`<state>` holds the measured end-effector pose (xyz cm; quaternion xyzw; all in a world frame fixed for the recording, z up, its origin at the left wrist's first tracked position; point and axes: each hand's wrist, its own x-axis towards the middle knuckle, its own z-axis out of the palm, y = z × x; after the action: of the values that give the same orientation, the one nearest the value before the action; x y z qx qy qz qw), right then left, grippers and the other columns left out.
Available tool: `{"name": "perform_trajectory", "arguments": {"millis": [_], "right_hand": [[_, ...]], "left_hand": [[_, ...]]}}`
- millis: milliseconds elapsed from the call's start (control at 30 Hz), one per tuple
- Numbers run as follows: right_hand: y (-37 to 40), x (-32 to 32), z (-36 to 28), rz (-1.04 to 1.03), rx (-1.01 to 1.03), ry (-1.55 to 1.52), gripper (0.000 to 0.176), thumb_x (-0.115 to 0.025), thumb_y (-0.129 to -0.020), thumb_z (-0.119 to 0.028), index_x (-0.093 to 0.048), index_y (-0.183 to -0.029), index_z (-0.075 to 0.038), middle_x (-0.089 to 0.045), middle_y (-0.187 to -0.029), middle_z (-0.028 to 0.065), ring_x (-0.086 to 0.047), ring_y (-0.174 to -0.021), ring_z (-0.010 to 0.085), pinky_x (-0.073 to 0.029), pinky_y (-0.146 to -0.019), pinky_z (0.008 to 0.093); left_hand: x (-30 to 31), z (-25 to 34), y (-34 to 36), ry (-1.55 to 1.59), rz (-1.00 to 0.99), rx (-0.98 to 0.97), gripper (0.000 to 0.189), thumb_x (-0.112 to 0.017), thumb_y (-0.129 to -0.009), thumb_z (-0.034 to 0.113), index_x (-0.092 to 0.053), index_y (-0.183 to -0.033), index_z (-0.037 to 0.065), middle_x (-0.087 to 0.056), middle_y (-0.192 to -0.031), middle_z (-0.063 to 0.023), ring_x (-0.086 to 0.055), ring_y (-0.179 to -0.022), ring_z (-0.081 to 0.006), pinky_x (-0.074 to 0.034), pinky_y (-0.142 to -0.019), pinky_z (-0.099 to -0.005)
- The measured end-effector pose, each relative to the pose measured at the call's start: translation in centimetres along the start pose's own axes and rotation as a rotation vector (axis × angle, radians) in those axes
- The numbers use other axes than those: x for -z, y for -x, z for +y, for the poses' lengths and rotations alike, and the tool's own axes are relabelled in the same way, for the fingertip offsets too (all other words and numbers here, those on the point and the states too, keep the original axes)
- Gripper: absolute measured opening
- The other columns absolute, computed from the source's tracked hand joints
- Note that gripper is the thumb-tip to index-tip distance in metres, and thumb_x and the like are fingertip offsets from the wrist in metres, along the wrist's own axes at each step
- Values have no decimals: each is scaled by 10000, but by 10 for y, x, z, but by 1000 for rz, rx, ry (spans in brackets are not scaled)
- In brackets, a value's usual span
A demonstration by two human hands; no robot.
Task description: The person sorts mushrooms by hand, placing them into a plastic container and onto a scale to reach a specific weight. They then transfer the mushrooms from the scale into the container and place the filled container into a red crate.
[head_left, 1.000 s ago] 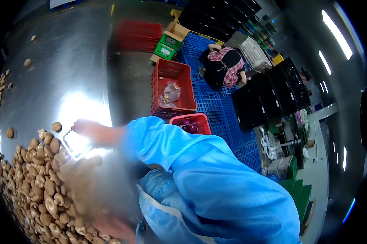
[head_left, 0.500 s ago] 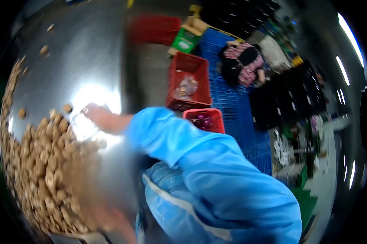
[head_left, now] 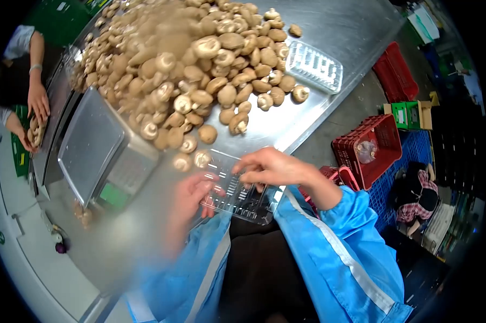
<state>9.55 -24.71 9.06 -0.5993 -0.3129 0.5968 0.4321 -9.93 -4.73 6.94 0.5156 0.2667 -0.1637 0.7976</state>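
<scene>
Both hands grasp the clear plastic tray (head_left: 237, 202) at lower centre: the left hand (head_left: 191, 196) pinches its left edge and the right hand (head_left: 270, 167) grips its top rim. No mushrooms appear in it, so filling seems unstarted. The mushroom pile (head_left: 200, 48) fills the upper centre, with a second tray (head_left: 314, 67) to its right. At right, a red crate (head_left: 344, 148) holds a bag.

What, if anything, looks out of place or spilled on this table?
Nothing looks damaged. A few stray mushrooms lie apart from the big pile, low beside the scale, though they are blurred. The left hand and the right hand hold a clear tray between them, which looks normal.
</scene>
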Motion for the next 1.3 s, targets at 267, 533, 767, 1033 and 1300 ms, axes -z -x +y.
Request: {"name": "perform_trajectory", "arguments": {"millis": [267, 533, 767, 1033, 1300], "right_hand": [[-34, -66, 50, -34, -271, -102, 643, -629, -951, -206, -323, -1455, 51, -701, -838, 100, -666, -621, 140, -533, -527, 262], [-45, -88, 43, 281, -365, -147, 779, -580, -943, -149, -111, -1508, 112, -668, -795, 103, -619, -554, 139, -509, -487, 259], [-101, -34, 51, 545, -204, -435, 474, -359, -990, -34, -320, -1444, 96, -648, -829, 175, -599, -500, 172, -494, -434, 294], [-140, 1, 41, 813, -20, -245, 357, -351, -1024, -37, -447, -1351, 70, -595, -724, 121, -612, -508, 170, -494, -422, 300], [-104, -28, 59, 798, 69, -365, 400, -373, -1041, -60, -402, -1429, 33, -602, -770, 115, -610, -521, 155, -502, -433, 282]], "left_hand": [[59, -76, 64, 236, 506, 215, 220, -540, -1003, 174, -525, -1131, -5, -682, -888, -179, -512, -374, -134, -378, -291, -236], [64, -92, 31, 311, 594, 7, 258, -490, -1004, 117, -479, -1221, -22, -669, -964, -182, -603, -544, -172, -470, -429, -265], [75, -35, -83, 247, 643, -226, 222, -422, -962, 25, -508, -1154, -46, -659, -905, -169, -590, -515, -190, -431, -411, -269], [70, -16, -146, 207, 740, -401, 217, -371, -906, -67, -573, -979, -96, -610, -660, -152, -570, -476, -208, -412, -387, -284], [54, -39, -100, 241, 646, -435, 204, -411, -970, -14, -585, -1069, -54, -642, -733, -131, -603, -552, -189, -442, -425, -265]]}}
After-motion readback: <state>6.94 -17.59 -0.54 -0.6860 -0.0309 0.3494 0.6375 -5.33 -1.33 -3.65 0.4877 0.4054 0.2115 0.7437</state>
